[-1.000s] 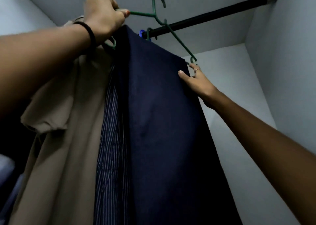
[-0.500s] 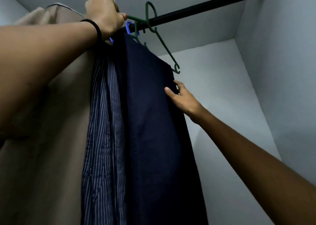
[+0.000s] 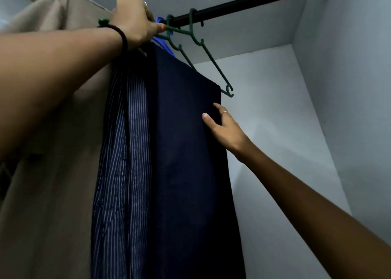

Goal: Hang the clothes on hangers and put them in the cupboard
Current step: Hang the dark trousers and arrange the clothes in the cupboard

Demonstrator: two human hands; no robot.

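A dark navy garment (image 3: 186, 151) hangs from a green hanger (image 3: 211, 62) whose hook sits over the black rail (image 3: 243, 2) inside the cupboard. My left hand (image 3: 135, 22) grips the upper left end of that hanger, up beside the rail. My right hand (image 3: 224, 128) holds the navy garment's right edge just below the hanger's lower end, thumb on the front, other fingers hidden behind the cloth. A striped navy shirt (image 3: 122, 151) and a beige garment (image 3: 53, 172) hang to the left. A blue hanger (image 3: 167, 48) shows behind the green ones.
White cupboard walls close in at the back (image 3: 264, 109) and on the right (image 3: 349, 88). The rail runs free of hangers toward the upper right. A second green hook (image 3: 169, 24) hangs on the rail next to the first.
The green hanger's hook went from above and off the rail to over it. My right hand slid down from the hanger's end along the navy garment's edge.
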